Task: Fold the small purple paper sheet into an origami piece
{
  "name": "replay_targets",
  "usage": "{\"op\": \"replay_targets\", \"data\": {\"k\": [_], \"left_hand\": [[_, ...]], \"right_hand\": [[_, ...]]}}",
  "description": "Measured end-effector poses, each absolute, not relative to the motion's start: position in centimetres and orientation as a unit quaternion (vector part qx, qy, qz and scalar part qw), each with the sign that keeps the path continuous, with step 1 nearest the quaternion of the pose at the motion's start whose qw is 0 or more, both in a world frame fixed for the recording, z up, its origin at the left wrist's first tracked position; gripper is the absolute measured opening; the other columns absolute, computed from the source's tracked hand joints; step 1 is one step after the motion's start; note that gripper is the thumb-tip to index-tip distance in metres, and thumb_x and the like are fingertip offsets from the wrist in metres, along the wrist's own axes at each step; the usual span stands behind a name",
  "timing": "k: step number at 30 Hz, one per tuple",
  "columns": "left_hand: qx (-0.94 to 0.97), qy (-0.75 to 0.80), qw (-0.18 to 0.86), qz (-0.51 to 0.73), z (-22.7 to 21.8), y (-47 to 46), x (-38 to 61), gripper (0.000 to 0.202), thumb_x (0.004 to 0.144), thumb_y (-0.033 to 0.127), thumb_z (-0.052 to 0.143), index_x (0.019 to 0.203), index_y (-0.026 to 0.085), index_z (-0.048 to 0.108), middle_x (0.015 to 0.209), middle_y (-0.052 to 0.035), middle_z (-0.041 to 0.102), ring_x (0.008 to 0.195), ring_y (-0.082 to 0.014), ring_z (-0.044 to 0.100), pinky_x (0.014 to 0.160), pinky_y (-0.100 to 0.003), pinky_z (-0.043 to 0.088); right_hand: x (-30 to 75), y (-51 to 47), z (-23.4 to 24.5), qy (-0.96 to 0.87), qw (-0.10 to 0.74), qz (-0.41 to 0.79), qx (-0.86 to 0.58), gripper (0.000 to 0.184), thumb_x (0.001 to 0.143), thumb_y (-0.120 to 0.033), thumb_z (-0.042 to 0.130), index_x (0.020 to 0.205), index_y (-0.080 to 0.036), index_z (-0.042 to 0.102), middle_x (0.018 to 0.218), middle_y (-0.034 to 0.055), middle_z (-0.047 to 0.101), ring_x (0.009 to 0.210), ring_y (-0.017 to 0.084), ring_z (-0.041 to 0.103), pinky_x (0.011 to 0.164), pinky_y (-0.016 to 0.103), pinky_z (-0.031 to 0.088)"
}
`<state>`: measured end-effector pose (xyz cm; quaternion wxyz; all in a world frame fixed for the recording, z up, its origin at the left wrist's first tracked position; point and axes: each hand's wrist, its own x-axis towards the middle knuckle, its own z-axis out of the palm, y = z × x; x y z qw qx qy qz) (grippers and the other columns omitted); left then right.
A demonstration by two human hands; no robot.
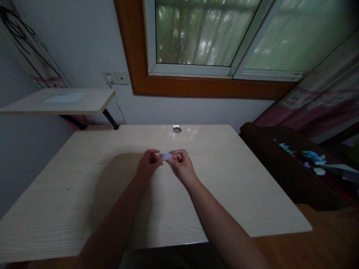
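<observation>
Between my two hands is a small piece of pale purple paper (167, 156), held just above the middle of the light wood-grain desk (224, 186). My left hand (149, 163) pinches its left corner between thumb and finger. At the opposite end, the fingertips of my right hand (183, 163) are closed on the right edge. The paper looks folded to a point at its sides, though it is too small to make out its creases.
A raised shelf (92, 106) on black legs stands at the back left, with a white sheet (64, 98) on it. The desk has a round cable hole (177, 130) near its back edge. Dark furniture (269, 160) with colourful items borders the right side.
</observation>
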<state>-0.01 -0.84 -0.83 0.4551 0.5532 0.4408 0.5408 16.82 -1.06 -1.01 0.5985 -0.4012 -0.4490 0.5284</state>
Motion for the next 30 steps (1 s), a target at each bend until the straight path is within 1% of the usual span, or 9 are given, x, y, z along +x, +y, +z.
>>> {"op": "replay_targets", "data": {"k": [7,12,14,20,24,26,30], "left_hand": [[0.548,0.439,0.462,0.542,-0.60,-0.82,0.00,0.038,0.072,0.025,0.075,0.104,0.019,0.055,0.071,0.0047,0.062,0.064,-0.0114,0.066,0.067,-0.025,0.053],[0.546,0.444,0.461,0.540,-0.41,-0.84,0.14,0.036,0.073,0.023,0.073,0.103,0.019,0.055,0.070,0.0045,0.062,0.065,-0.0112,0.067,0.068,-0.025,0.053],[0.545,0.445,0.460,0.541,-0.42,-0.80,0.14,0.036,0.072,0.024,0.074,0.103,0.019,0.056,0.070,0.0047,0.062,0.064,-0.0112,0.067,0.067,-0.025,0.054],[0.533,0.444,0.461,0.553,-0.38,-0.77,-0.03,0.036,0.073,0.026,0.073,0.103,0.019,0.054,0.071,0.0035,0.065,0.067,-0.0121,0.068,0.071,-0.027,0.056],[0.532,0.436,0.471,0.553,-0.65,-0.69,-0.09,0.033,0.078,0.032,0.069,0.104,0.019,0.054,0.079,0.0012,0.067,0.069,-0.0120,0.068,0.071,-0.028,0.057],[0.534,0.429,0.478,0.550,-0.78,-0.62,-0.02,0.034,0.078,0.034,0.070,0.104,0.019,0.055,0.081,0.0011,0.066,0.068,-0.0114,0.067,0.070,-0.028,0.057],[0.559,0.423,0.478,0.529,-0.66,-0.59,0.20,0.037,0.073,0.027,0.073,0.105,0.019,0.055,0.080,0.0025,0.064,0.070,-0.0109,0.066,0.072,-0.027,0.054]], "right_hand": [[16.73,-1.09,-0.94,-0.447,0.602,0.531,-0.394,0.035,0.067,-0.031,0.081,0.089,-0.024,0.053,0.074,-0.0047,0.063,0.066,0.013,0.058,0.069,0.029,0.047],[16.73,-1.11,-0.82,-0.449,0.600,0.517,-0.414,0.036,0.067,-0.031,0.080,0.089,-0.025,0.053,0.074,-0.0039,0.064,0.066,0.014,0.058,0.068,0.030,0.047],[16.77,-1.05,-0.93,-0.448,0.600,0.517,-0.414,0.035,0.067,-0.030,0.079,0.089,-0.025,0.053,0.074,-0.0041,0.064,0.066,0.014,0.058,0.068,0.030,0.047],[16.97,-0.89,-1.11,-0.428,0.615,0.518,-0.412,0.033,0.067,-0.024,0.076,0.090,-0.024,0.053,0.074,-0.0050,0.063,0.066,0.013,0.058,0.070,0.029,0.047],[17.08,-0.95,-1.03,-0.460,0.606,0.506,-0.407,0.033,0.070,-0.024,0.074,0.096,-0.025,0.053,0.076,-0.0049,0.062,0.068,0.013,0.057,0.072,0.029,0.046],[17.10,-1.02,-1.03,-0.484,0.597,0.496,-0.405,0.035,0.072,-0.025,0.073,0.101,-0.026,0.053,0.077,-0.0044,0.062,0.071,0.014,0.058,0.074,0.030,0.047],[17.06,-1.29,-1.03,-0.526,0.574,0.480,-0.404,0.035,0.075,-0.024,0.070,0.107,-0.027,0.053,0.079,-0.0030,0.062,0.076,0.016,0.060,0.077,0.031,0.047]]}}
